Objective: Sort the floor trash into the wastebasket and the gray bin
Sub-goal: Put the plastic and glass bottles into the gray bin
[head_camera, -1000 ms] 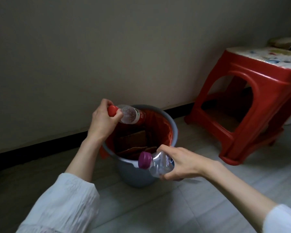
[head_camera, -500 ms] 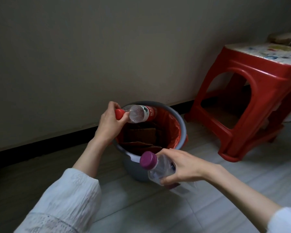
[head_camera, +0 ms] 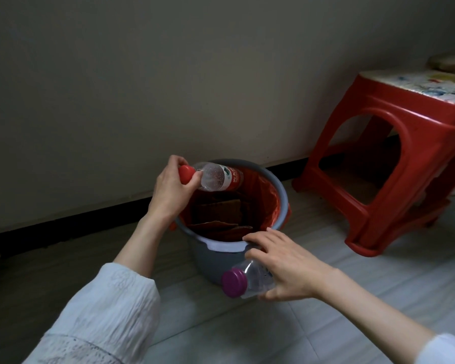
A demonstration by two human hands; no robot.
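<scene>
Beside a bare wall, on a tiled floor, a person sorts trash into a gray bin (head_camera: 221,261) lined with a red bag (head_camera: 265,203). The left hand (head_camera: 168,190) grips a red-capped bottle (head_camera: 216,179) by its neck, fingers clenched round the cap, holding it level over the bin's far rim, apparently poised to drop it in. The right hand (head_camera: 284,266) holds a purple-capped bottle (head_camera: 244,282) low against the bin's outer wall, thumb beneath and fingers curved over it, seemingly waiting its turn. Flattened cardboard (head_camera: 218,214) already lies inside the bin. A red stool (head_camera: 394,164) stands near, to the right. No wastebasket is in view.
</scene>
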